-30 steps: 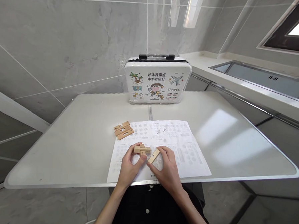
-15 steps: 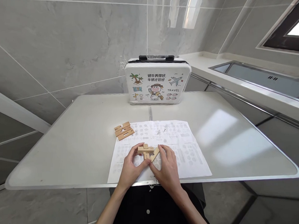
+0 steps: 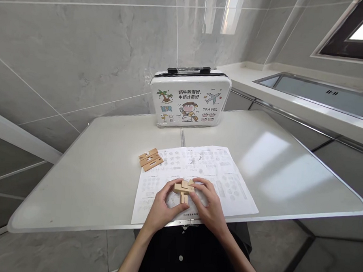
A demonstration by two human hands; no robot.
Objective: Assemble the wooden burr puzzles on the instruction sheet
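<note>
A small cluster of interlocked wooden puzzle pieces (image 3: 184, 189) is held just above a printed instruction sheet (image 3: 222, 174) near the table's front edge. My left hand (image 3: 162, 208) pinches the cluster from its left side with thumb and fingers. My right hand (image 3: 210, 206) grips it from the right, fingers curled round the wood. A few more notched wooden pieces (image 3: 150, 158) lie side by side on the table, beyond my left hand at the sheet's upper left corner.
A white illustrated case with a black handle (image 3: 189, 98) stands upright at the back of the white table (image 3: 88, 180), against the tiled wall. A countertop with a sink (image 3: 317, 94) runs along the right.
The separate stick in my right hand has been brought against the pieces in my left hand; both hands now close on one joined cluster, shifted slightly to the right.
</note>
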